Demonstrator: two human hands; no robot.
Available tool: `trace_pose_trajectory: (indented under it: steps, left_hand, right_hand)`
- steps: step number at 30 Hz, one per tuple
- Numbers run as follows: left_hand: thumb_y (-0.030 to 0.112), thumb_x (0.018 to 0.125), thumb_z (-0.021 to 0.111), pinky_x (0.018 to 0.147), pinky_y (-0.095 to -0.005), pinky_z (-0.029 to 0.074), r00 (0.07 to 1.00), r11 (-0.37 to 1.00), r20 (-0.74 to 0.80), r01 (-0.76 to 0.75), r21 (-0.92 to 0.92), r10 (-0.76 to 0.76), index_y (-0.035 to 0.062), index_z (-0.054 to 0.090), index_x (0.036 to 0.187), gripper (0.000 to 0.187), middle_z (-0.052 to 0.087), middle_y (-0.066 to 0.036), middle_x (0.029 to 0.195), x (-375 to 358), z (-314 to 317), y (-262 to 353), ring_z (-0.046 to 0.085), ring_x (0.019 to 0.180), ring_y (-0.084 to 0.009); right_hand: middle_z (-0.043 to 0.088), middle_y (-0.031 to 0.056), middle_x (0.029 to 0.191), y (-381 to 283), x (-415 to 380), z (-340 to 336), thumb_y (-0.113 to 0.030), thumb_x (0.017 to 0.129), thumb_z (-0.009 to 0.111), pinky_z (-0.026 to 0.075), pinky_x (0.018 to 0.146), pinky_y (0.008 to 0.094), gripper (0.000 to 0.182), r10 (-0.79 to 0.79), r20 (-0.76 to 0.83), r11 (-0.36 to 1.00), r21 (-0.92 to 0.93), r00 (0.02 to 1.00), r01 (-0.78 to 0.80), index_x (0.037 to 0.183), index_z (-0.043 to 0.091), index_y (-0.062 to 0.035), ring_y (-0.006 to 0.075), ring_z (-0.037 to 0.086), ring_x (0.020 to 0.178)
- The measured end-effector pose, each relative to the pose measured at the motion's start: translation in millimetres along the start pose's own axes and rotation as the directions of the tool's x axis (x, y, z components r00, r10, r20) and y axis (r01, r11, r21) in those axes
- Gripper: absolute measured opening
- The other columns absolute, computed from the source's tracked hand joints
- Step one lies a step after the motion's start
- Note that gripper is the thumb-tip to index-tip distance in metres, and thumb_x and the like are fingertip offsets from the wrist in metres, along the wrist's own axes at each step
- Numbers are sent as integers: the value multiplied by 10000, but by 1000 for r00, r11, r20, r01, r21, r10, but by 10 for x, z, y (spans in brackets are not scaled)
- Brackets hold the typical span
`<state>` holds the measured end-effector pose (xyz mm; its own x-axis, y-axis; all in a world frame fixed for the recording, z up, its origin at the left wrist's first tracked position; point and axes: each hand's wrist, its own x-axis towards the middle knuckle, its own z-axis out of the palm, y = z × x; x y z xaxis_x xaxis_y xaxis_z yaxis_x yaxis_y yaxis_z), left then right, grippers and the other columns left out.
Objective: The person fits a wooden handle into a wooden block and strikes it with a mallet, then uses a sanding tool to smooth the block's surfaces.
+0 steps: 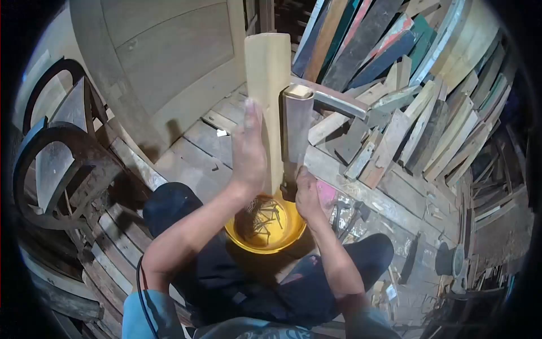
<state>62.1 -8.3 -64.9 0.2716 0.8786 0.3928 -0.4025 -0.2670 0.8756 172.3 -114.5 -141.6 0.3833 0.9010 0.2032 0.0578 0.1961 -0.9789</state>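
A pale wooden board (270, 68) stands upright in front of me, its lower end over a yellow bowl (265, 248). My left hand (249, 155) is wrapped round the board's left side, thumb pointing up. Against the board's right face is a narrower brown piece of wood (298, 127) with a pale top end and a dark edge. My right hand (306, 195) closes round the lower end of this brown piece; its fingers are partly hidden. Several nails (265, 217) lie in the bowl between my legs.
Two dark curved wooden frames (42, 135) stand at the left. Behind is a large wooden panel (169, 51). Many offcuts (418, 130) are stacked at the right. A pink object (326, 195) and dark tools (350, 217) lie on the plank floor by my right hand.
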Motion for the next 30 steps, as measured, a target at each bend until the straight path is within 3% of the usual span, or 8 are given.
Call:
trace_pose_trajectory:
  steps: [1, 3, 12, 15, 21, 23, 26, 30]
  left_hand:
    - [563, 978, 291, 693, -250, 447, 998, 994, -22, 55, -91, -57, -12, 584, 1016, 647, 585, -20, 835, 52, 22, 79, 544, 791, -100]
    - [583, 971, 286, 693, -267, 447, 986, 909, -28, 140, -392, -164, -3, 601, 995, 667, 590, -24, 862, 218, -60, 249, 538, 793, -109]
    - [585, 975, 242, 691, -265, 453, 997, 985, 2, 73, -159, -73, -20, 574, 1153, 713, 568, -30, 881, 88, 50, 167, 527, 772, -85]
    - [590, 974, 217, 701, -259, 458, 991, 911, 11, 126, -393, -132, -27, 554, 1163, 728, 587, -57, 945, 175, -130, 177, 542, 802, -96]
    - [694, 912, 201, 628, -274, 498, 996, 985, 50, 77, -157, -69, 37, 473, 1253, 789, 568, -42, 845, 118, 0, 138, 571, 718, -134]
    - [675, 924, 195, 672, -278, 505, 975, 916, 88, 221, -335, -203, 36, 474, 1265, 776, 593, -60, 969, 209, -146, 197, 578, 779, -137]
    - [663, 931, 220, 771, -293, 498, 988, 933, 88, 151, -327, -129, 51, 455, 1286, 746, 570, -66, 1076, 162, -109, 62, 573, 896, -146]
    - [620, 949, 273, 973, -306, 394, 991, 983, 75, 123, -139, -113, 60, 411, 1323, 688, 525, -45, 1171, 78, -22, -51, 507, 1091, -151]
  right_hand:
    - [474, 49, 689, 155, -85, -67, -323, 1020, 324, 373, 585, 315, 434, -84, -13, 929, -364, 996, 74, 830, 536, 5, 140, 419, 635]
    - [473, 46, 706, 398, -547, 56, -287, 1015, 343, 371, 589, 318, 390, 223, 0, 958, -186, 975, -219, 827, 530, -1, 141, 423, 646]
    - [462, 37, 692, 567, -381, -17, -374, 1004, 361, 346, 537, 299, 450, -93, 46, 962, -252, 995, 102, 784, 497, -6, 124, 392, 589]
    - [481, 39, 722, 387, -549, 69, -440, 988, 369, 370, 566, 300, 489, 266, 114, 958, -142, 957, -249, 840, 535, -5, 157, 414, 605]
    - [518, 29, 764, 434, -341, -3, -392, 997, 377, 428, 674, 288, 484, -80, 59, 961, -259, 995, 93, 1059, 595, 36, 159, 490, 686]
    - [520, 22, 757, 435, -596, 11, -347, 998, 386, 450, 672, 291, 449, 409, 136, 910, -129, 902, -393, 1074, 588, 47, 167, 513, 680]
    - [447, 65, 685, 528, -255, -73, -317, 992, 404, 378, 577, 329, 379, -60, 95, 941, -326, 994, 88, 850, 542, 6, 165, 438, 610]
    - [462, 47, 662, 335, -188, -30, -342, 995, 382, 353, 568, 335, 425, 97, -9, 989, -115, 995, -97, 754, 459, -1, 159, 414, 614]
